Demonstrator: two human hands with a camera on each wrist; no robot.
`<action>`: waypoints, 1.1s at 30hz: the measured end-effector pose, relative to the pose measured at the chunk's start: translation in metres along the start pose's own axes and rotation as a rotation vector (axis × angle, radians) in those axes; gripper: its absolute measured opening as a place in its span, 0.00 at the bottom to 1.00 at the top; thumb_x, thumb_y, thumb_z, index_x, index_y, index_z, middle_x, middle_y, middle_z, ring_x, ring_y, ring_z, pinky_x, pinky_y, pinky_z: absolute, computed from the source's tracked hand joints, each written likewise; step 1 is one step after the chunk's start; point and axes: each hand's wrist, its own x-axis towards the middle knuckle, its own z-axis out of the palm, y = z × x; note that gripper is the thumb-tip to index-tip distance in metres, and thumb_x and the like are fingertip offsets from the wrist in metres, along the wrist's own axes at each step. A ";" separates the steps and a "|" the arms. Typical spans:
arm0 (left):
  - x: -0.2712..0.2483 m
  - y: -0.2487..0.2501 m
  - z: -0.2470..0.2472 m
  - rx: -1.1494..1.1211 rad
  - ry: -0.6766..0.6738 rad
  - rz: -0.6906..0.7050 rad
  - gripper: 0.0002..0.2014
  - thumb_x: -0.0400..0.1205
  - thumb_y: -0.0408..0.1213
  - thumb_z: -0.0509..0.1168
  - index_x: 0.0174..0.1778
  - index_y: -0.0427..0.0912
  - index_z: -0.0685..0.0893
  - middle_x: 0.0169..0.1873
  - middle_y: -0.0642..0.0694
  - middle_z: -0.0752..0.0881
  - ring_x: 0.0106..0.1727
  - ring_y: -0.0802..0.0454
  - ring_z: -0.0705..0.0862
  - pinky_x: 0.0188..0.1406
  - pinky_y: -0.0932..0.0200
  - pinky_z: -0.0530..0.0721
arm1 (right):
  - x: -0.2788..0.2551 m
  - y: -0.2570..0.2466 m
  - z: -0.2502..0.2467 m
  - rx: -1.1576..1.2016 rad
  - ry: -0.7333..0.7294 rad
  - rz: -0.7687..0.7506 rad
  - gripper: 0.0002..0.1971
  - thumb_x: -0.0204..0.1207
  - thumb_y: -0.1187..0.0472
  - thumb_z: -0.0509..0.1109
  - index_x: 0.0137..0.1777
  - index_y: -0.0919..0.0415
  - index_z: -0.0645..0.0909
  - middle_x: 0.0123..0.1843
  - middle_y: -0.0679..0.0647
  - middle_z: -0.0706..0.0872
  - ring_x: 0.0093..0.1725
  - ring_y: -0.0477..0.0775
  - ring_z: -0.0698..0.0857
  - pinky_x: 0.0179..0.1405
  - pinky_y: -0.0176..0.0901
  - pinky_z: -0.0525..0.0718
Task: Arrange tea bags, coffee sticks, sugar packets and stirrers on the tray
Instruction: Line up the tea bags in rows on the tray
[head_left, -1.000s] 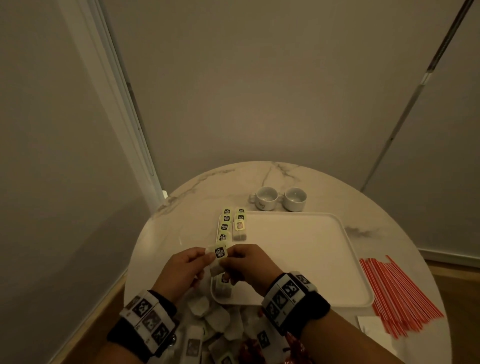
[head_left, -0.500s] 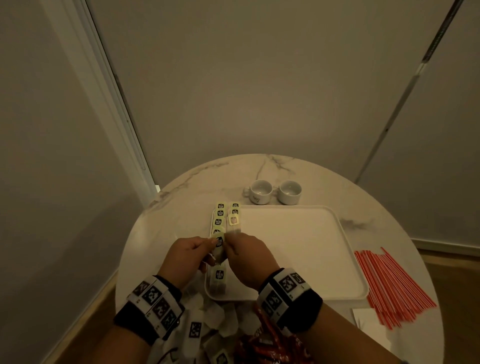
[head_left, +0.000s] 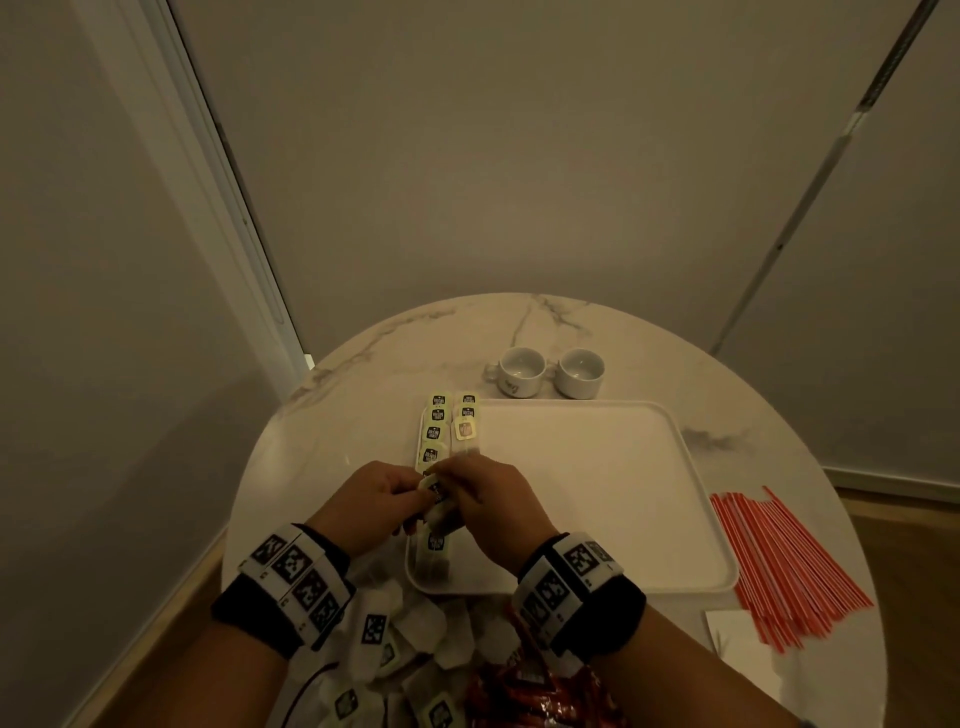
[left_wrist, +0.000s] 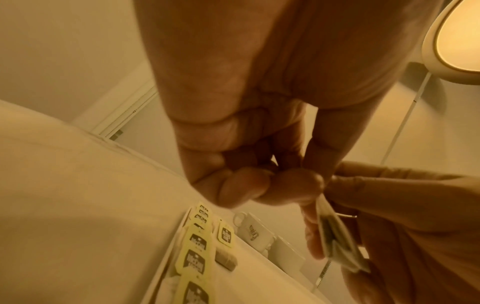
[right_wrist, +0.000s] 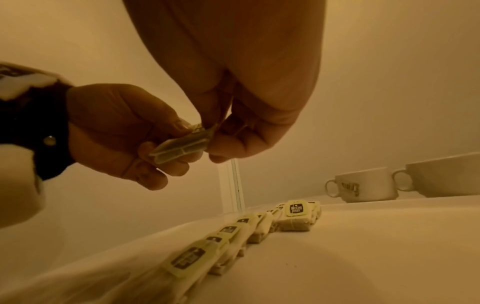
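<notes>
Over tray (head_left: 597, 499), both hands pinch folded tea bag (right_wrist: 182, 148) (yellow tag).

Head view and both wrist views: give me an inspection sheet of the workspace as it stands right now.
Surface: round marble table, white tray on it.
Job's things: tea bags in two rows along the tray's left edge; loose tea bags and red packets at the near edge; red stirrers right of the tray.
Clutter: two white cups beyond the tray; white paper.
Hands: left hand and right hand both pinch one tea bag above the tray.
Cables: thin dark cord by the left wrist.
Surroundings: plain walls, wooden floor.
</notes>
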 end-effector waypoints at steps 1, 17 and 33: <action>0.000 0.000 0.000 0.003 -0.004 0.002 0.13 0.82 0.33 0.65 0.31 0.43 0.85 0.19 0.52 0.82 0.22 0.62 0.78 0.27 0.71 0.76 | 0.000 0.000 -0.001 0.011 0.005 0.006 0.12 0.82 0.55 0.61 0.56 0.55 0.85 0.53 0.56 0.88 0.51 0.58 0.88 0.56 0.56 0.86; 0.022 -0.008 0.018 -0.124 0.304 -0.075 0.11 0.81 0.36 0.68 0.37 0.35 0.89 0.20 0.50 0.82 0.20 0.61 0.78 0.24 0.70 0.76 | 0.008 0.013 -0.019 0.479 0.012 0.360 0.13 0.71 0.74 0.72 0.54 0.66 0.81 0.36 0.58 0.86 0.31 0.49 0.82 0.23 0.38 0.79; -0.004 -0.026 -0.021 -0.077 0.403 -0.098 0.06 0.82 0.38 0.66 0.43 0.43 0.88 0.37 0.44 0.87 0.34 0.52 0.84 0.29 0.65 0.74 | 0.077 0.063 0.001 0.146 0.203 0.676 0.17 0.63 0.71 0.75 0.38 0.53 0.70 0.48 0.58 0.85 0.49 0.62 0.86 0.49 0.57 0.89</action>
